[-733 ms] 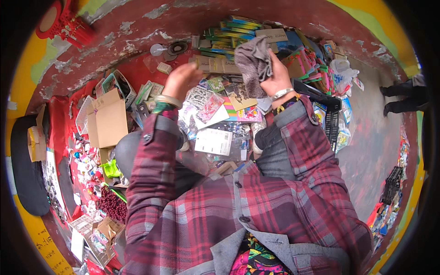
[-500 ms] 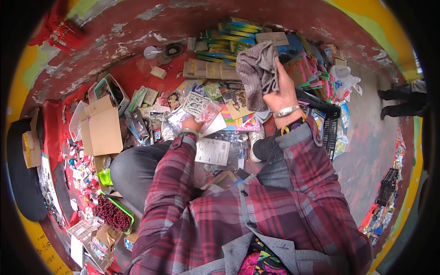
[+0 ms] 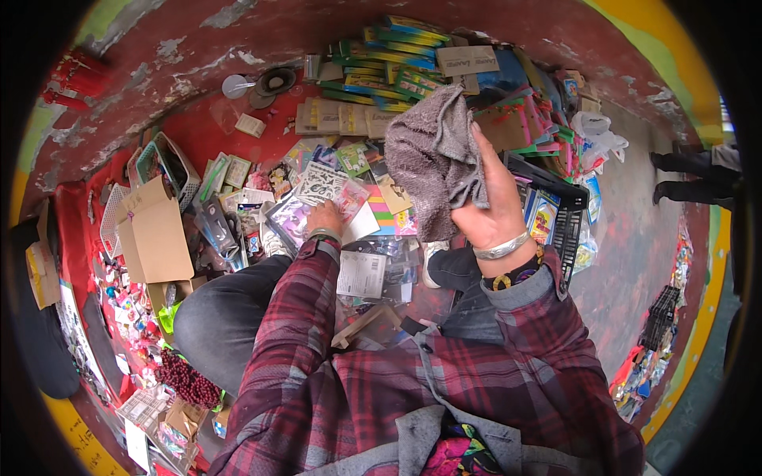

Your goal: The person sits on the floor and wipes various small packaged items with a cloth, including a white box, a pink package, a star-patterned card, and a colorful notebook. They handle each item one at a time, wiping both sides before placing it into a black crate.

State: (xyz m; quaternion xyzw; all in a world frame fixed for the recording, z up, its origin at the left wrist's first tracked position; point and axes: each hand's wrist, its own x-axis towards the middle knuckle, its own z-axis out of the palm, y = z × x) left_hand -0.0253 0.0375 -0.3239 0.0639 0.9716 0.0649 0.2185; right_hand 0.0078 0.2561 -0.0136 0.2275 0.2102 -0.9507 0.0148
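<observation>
The person's L hand (image 3: 324,220) is low among flat packets, its fingers at the near edge of a black-and-white patterned sheet (image 3: 317,184); whether they pinch it or only lie upon it, I cannot tell. Farther right & higher, the grey cloth (image 3: 432,163) hangs in loose folds, just left of the R fingers & touching them. The R hand (image 3: 500,210) is upright, thumb and fingers grasping this cloth by its right side.

Abt. the surface: well left of the L fingers, a cardboard box (image 3: 155,230) stands open, w/ a pale basket (image 3: 186,178) just behind it. Nearer to the person, also left of these fingers, is a heap of dark red beads (image 3: 188,379). Beyond the L fingers, brown packs (image 3: 341,117) lie in a row, & behind them, to the right, yellow, green & blue boxes (image 3: 397,67) are piled near the peeling dark red wall (image 3: 317,28).

Right of the R fingers is a black crate (image 3: 571,214), then a white plastic bag (image 3: 597,131). Far right, on grey floor (image 3: 619,278), I see another person's legs (image 3: 690,165) in dark trousers.
</observation>
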